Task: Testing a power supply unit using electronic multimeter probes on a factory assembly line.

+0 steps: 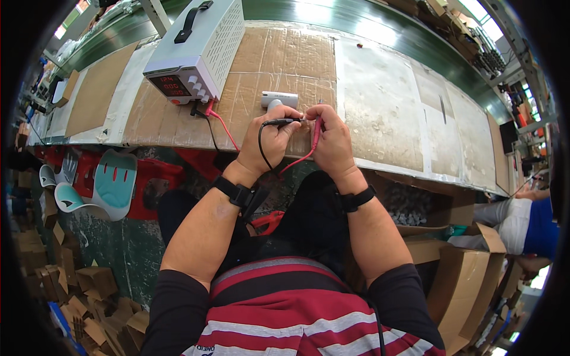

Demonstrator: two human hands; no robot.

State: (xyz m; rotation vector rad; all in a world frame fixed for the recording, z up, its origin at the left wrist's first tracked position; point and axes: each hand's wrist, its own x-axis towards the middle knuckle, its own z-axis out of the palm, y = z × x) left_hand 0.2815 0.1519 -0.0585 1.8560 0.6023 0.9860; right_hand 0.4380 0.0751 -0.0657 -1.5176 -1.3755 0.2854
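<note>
My left hand [266, 142] is closed on a black test probe [278, 121], its tip pointing right. My right hand [333, 142] pinches a red test probe [316, 132], held nearly upright. The fingertips of both hands almost meet above the cardboard-covered bench; whatever small piece lies between them is too small to make out. Just beyond my left fingers rests a white cylindrical part [280, 98], with a rounded white piece partly hidden by that hand. A grey bench power supply [208, 53] with lit red digits and knobs stands at the left, red and black leads plugged into its front.
Behind the bench [380, 107] runs a green conveyor [332, 15]. A teal and white chair [113, 184] stands at lower left, near cardboard pieces [98, 282]. Open cartons [463, 285] sit at lower right, and a person in blue [540, 222] is at the far right.
</note>
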